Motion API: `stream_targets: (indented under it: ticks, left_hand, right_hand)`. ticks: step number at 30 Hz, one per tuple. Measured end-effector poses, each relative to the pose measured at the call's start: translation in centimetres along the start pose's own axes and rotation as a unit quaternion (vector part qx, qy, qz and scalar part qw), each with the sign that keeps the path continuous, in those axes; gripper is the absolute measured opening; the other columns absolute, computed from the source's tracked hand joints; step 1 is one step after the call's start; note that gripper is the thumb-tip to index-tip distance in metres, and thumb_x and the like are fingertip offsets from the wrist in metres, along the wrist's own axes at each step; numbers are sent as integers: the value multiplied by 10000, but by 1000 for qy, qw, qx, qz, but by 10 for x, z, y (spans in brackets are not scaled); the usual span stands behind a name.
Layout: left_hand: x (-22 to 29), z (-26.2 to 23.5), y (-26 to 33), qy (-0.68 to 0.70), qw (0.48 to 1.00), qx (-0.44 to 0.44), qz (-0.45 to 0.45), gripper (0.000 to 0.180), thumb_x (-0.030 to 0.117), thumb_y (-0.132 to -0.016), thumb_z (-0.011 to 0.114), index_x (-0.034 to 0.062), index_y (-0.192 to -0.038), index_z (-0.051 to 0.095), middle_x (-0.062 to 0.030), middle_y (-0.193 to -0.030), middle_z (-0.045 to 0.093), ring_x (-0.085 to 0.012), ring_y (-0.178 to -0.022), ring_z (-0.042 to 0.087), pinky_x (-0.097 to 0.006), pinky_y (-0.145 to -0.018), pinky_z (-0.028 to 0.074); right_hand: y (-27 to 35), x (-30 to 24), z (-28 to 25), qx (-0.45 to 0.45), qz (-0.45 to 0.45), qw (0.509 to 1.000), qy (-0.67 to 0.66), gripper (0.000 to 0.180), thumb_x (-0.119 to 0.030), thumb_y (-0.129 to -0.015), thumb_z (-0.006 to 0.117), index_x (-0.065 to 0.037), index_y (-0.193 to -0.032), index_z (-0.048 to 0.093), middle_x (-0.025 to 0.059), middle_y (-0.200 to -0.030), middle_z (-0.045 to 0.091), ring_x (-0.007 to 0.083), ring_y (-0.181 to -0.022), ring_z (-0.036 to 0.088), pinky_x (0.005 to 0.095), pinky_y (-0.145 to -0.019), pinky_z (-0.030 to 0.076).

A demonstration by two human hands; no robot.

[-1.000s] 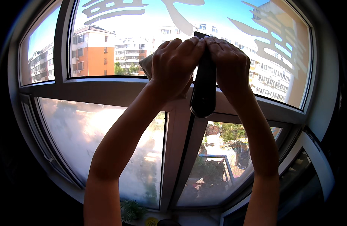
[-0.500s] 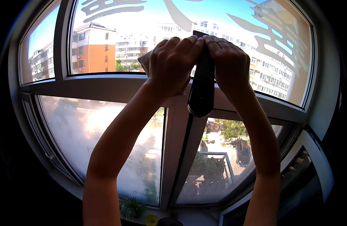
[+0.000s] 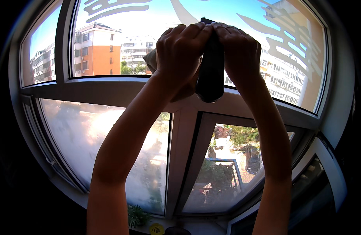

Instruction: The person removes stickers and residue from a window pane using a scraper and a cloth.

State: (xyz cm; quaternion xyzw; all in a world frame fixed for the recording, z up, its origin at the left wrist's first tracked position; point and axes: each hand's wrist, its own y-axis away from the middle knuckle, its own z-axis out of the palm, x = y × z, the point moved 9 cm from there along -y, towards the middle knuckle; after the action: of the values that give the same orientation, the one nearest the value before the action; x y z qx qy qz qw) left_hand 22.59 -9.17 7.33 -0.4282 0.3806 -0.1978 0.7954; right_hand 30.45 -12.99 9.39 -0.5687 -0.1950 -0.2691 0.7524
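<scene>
Both arms reach up in front of the upper window pane. My left hand [image 3: 179, 49] and my right hand [image 3: 240, 53] are closed side by side, fingertips meeting at the top of a long black object [image 3: 211, 76] with a rounded lower end. Its kind does not show clearly; it hangs between my palms like a handle. A greyish cloth [image 3: 150, 60] sticks out behind my left hand, and a fold of it shows below the wrist. How the fingers grip the cloth is hidden.
A pale window frame [image 3: 110, 89] runs across, with a hazy lower left pane [image 3: 94, 129] and a lower right sash [image 3: 204, 192]. Pale decorative shapes [image 3: 288, 49] mark the upper glass. A green plant [image 3: 138, 215] and a yellow round item [image 3: 157, 228] sit at the sill.
Both hands and the black object have moved up the upper pane, and the object's lower end has risen with them. More of the cloth shows below my left wrist.
</scene>
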Motion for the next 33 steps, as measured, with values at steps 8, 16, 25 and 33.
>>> stream_targets:
  ticks: [8, 16, 25, 33]
  left_hand:
    - [-2, 1, 3, 16, 1000, -11, -15, 400, 115, -702, 752, 119, -1098, 688, -54, -997, 706, -210, -828, 686, -324, -746, 546]
    - [6, -3, 6, 2, 1000, -10, -3, 269, 107, -737, 713, 111, -1006, 701, -22, -933, 699, -183, -788, 676, -317, -690, 537]
    - [8, -4, 7, -4, 1000, -8, -10, 267, 104, -739, 694, 103, -1006, 691, -23, -942, 685, -174, -789, 658, -316, -704, 535]
    - [6, -4, 7, -17, 1000, 7, 16, 274, 104, -740, 693, 80, -1013, 687, -30, -926, 688, -180, -783, 665, -315, -684, 541]
  right_hand:
    - [0, 6, 5, 2, 18, 997, -75, 125, -6, -701, 716, -46, -736, 603, 112, -672, 626, 262, -618, 661, 312, -552, 552]
    - [6, 6, -8, -3, 34, 989, -141, 116, -36, -707, 716, -65, -784, 634, 104, -730, 655, 273, -660, 672, 336, -579, 568]
    - [8, 5, 1, -38, 21, 996, -75, 132, -87, -783, 713, -26, -891, 666, 114, -798, 703, 245, -767, 715, 328, -658, 588]
    - [6, 5, -1, -54, 33, 995, -83, 189, -75, -796, 698, 1, -967, 683, 130, -886, 720, 248, -864, 715, 318, -753, 594]
